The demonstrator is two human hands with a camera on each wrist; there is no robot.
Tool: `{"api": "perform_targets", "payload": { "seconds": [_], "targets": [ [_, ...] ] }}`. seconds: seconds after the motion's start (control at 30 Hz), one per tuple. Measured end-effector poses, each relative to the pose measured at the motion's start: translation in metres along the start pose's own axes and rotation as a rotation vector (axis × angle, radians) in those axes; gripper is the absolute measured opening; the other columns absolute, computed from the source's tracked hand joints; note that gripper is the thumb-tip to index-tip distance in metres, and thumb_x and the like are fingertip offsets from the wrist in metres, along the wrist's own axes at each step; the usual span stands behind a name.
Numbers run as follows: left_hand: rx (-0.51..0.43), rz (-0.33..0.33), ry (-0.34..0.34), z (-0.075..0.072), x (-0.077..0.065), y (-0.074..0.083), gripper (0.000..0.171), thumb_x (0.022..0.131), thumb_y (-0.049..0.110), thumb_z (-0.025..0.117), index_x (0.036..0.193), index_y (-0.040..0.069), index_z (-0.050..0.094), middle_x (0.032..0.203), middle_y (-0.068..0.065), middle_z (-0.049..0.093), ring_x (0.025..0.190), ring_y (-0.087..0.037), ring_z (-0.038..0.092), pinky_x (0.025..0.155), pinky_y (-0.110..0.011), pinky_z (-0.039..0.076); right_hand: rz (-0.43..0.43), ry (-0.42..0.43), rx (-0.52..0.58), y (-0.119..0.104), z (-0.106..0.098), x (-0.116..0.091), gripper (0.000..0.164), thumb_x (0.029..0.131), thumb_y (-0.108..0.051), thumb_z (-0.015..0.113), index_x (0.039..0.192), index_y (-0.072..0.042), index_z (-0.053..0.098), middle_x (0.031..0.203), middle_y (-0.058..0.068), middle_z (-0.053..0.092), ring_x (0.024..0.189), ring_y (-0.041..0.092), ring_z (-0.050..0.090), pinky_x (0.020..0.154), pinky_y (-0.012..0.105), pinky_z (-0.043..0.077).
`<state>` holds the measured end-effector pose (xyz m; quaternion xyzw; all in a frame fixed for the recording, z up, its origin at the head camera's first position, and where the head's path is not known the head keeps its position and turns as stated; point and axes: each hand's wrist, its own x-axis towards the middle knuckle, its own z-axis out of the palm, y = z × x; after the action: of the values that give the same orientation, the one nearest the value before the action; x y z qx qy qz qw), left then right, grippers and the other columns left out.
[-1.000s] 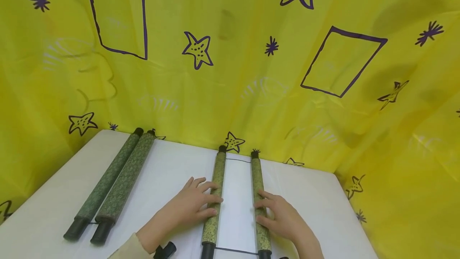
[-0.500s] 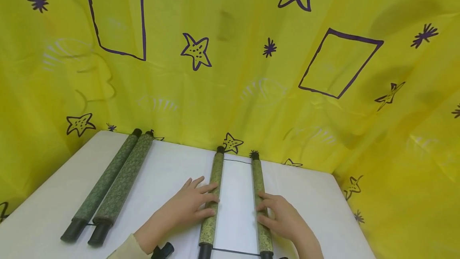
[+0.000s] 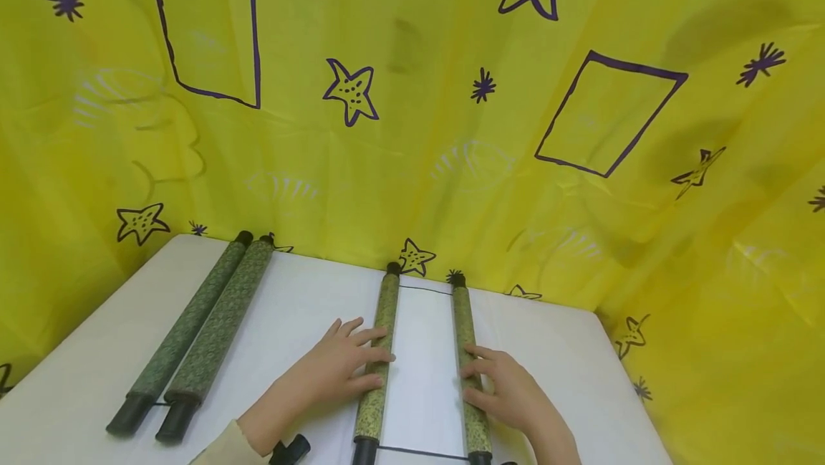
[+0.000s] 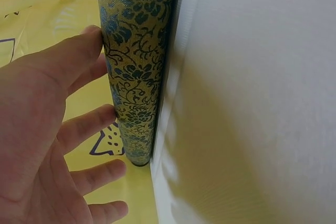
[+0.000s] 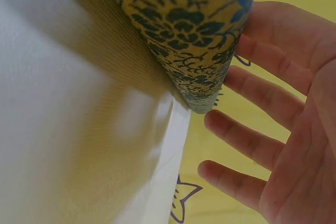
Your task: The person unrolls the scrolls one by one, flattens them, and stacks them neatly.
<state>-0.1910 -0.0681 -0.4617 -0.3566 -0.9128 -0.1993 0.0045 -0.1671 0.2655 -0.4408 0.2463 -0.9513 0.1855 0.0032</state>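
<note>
Two yellow-green brocade rolls with black ends, the left roll point(image 3: 388, 300) and right roll point(image 3: 464, 314) of what looks like a scroll, lie on a white surface. Dark lines link them near both ends, with white between. My left hand point(image 3: 335, 365) rests its spread fingers across the left roll; in the left wrist view they reach the patterned roll point(image 4: 136, 66) from the side, nearly straight. My right hand point(image 3: 509, 386) lays its fingertips on the right roll's outer side. The right wrist view shows straight, separated fingers point(image 5: 241, 135) beside the floral roll point(image 5: 184, 30).
A pair of darker green rolls point(image 3: 215, 329) with black ends lies side by side at the left of the white table point(image 3: 548, 336). Near my left wrist sits a short black piece point(image 3: 293, 449). A yellow curtain point(image 3: 412, 128) with purple drawings hangs behind the table.
The two yellow-green rolls have spread slightly apart, the left one leftward and the right one rightward, with my hands on them. The head view has shifted a little.
</note>
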Motion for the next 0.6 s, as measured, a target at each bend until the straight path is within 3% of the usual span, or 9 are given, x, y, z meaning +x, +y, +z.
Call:
{"api": "perform_targets", "payload": {
  "seconds": [0.6],
  "targets": [
    [0.011, 0.006, 0.048, -0.0009, -0.0026, -0.0039, 0.031, 0.096, 0.044, 0.063, 0.122, 0.028, 0.068, 0.151, -0.002, 0.05, 0.138, -0.046, 0.04, 0.112, -0.071, 0.022, 0.101, -0.038, 0.014, 0.0017, -0.003, -0.0016, 0.026, 0.086, -0.03, 0.078, 0.11, -0.019, 0.077, 0.142, 0.006, 0.057, 0.13, 0.038, 0.052, 0.103, 0.057, 0.043]
  ]
}}
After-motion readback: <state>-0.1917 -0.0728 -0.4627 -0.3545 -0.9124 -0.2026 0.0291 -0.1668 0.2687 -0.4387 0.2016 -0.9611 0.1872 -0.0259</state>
